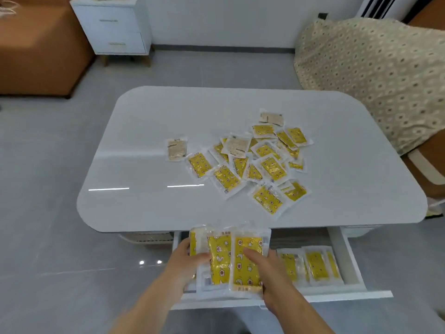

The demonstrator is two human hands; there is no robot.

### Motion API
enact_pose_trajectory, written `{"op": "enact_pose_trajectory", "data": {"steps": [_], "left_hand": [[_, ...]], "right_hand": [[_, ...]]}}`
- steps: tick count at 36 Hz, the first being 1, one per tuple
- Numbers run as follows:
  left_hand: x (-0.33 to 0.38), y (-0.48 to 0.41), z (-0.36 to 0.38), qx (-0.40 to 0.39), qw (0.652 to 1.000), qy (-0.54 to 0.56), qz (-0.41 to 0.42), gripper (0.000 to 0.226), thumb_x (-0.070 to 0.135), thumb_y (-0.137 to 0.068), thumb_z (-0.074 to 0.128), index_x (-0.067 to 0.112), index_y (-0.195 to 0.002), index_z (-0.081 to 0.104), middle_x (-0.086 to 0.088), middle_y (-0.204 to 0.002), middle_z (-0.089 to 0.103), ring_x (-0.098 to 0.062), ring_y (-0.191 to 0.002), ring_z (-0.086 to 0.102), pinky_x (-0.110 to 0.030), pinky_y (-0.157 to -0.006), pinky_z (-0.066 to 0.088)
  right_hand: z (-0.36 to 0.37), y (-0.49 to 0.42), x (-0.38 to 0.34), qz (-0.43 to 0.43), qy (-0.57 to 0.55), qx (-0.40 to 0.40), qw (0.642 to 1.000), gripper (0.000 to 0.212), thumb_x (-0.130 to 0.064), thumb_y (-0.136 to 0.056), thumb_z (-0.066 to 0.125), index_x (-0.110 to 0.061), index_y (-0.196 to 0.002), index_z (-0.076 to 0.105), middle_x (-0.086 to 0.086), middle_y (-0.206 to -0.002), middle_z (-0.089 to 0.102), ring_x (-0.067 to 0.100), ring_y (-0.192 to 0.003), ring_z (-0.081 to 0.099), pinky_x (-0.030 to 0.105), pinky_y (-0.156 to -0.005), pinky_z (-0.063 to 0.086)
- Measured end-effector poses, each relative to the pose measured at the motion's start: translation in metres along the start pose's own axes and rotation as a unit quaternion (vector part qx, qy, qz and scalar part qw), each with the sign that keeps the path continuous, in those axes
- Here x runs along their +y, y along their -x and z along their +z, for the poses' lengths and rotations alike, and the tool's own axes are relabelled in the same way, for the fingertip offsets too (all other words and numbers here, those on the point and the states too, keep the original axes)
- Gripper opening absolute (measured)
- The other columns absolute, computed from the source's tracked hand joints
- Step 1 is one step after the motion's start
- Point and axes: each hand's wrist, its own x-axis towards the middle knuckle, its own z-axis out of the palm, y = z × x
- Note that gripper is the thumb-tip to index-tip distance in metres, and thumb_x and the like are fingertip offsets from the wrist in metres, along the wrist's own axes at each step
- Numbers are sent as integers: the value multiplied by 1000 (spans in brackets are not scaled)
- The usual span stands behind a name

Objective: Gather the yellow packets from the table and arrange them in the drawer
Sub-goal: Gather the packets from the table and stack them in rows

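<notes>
Both hands held a fanned bunch of yellow packets just above the open drawer, which was pulled out from under the near edge of the white table. The left hand gripped the bunch from its left side, thumb laid across the front and fingers tucked behind out of sight. The right hand gripped the right side, its fingers curled over the face of the frontmost packet and down its edge. The bunch showed about three packets overlapping, printed with small stars and houses, in clear wrappers. Inside the drawer, toward its right end, a row of yellow packets stood side by side, leaning on one another. On the tabletop a loose pile of yellow packets lay scattered right of centre, some overlapping, a few turned pale side up. One pale face-down packet lay just beside the pile's left edge. Beyond the table stood a white two-drawer cabinet, a brown sofa at the left and a patterned cover at the right.
</notes>
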Motion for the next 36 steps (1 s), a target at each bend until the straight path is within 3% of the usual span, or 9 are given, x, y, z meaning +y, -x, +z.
{"op": "enact_pose_trajectory", "data": {"steps": [2, 6, 13, 15, 19, 22, 24, 29, 36], "left_hand": [[-16, -15, -1, 3, 1000, 6, -4, 30, 1, -81, 65, 20, -104, 59, -6, -104, 67, -22, -96, 63, -36, -83, 48], [-46, -52, -8, 7, 1000, -8, -11, 34, 4, -81, 69, 17, -110, 57, -6, -107, 67, -21, -98, 64, -39, -89, 50], [-99, -136, -18, -29, 995, -72, 56, 85, -2, -78, 70, 29, -141, 23, 3, -108, 65, -13, -97, 65, -27, -78, 55], [-113, -158, -20, -38, 992, -100, 61, 88, -1, -77, 71, 32, -142, 22, 5, -105, 66, -10, -97, 64, -26, -78, 54], [-132, -194, -21, -21, 977, -196, 78, 56, 5, -76, 71, 38, -112, 45, 6, -105, 63, -10, -99, 62, -30, -85, 54], [-136, -214, -16, 1, 948, -303, 99, 31, 16, -81, 66, 36, -93, 45, 10, -97, 59, -10, -92, 58, -18, -75, 48], [-139, -225, -13, 34, 921, -368, 125, 18, 22, -87, 60, 29, -99, 49, 10, -92, 57, -10, -88, 56, -14, -66, 43], [-145, -238, -8, 60, 834, -532, 130, 29, 25, -95, 49, 18, -123, 48, -4, -121, 59, -19, -108, 58, -21, -78, 40], [-142, -245, -8, 107, 599, -774, 176, 28, 25, -97, 41, 13, -116, 58, -7, -118, 61, -26, -112, 53, -31, -89, 42]], "right_hand": [[3, -17, 14, 10, 20, -3, 1000, 30, -19, -81, 71, -21, -110, 61, -2, -106, 67, 22, -105, 58, 45, -101, 43], [6, -57, 38, 21, 55, -30, 998, 22, -17, -83, 69, -22, -104, 66, 1, -103, 71, 25, -105, 62, 49, -99, 46], [11, -146, 88, 52, 103, -82, 990, 17, -14, -86, 66, -23, -100, 63, 5, -104, 70, 29, -104, 63, 51, -99, 46], [14, -171, 100, 70, 122, -96, 985, 19, -15, -85, 67, -20, -103, 61, 8, -103, 71, 30, -100, 65, 52, -95, 48], [14, -212, 114, 96, 163, -133, 973, 22, -11, -83, 69, -10, -104, 61, 13, -92, 73, 31, -87, 70, 46, -80, 55], [15, -237, 122, 103, 206, -158, 960, 17, -12, -83, 69, -10, -99, 64, 12, -89, 74, 30, -87, 70, 45, -82, 54], [17, -250, 129, 104, 233, -165, 953, 10, -12, -83, 69, -10, -92, 66, 11, -85, 74, 29, -84, 70, 44, -82, 55], [17, -265, 140, 102, 290, -175, 935, 7, -10, -82, 69, -13, -86, 65, 8, -82, 72, 22, -76, 68, 34, -68, 55], [8, -274, 129, 4, 422, -213, 881, 9, -21, -85, 67, -24, -94, 65, 1, -104, 71, 15, -91, 68, 26, -81, 54]]}}
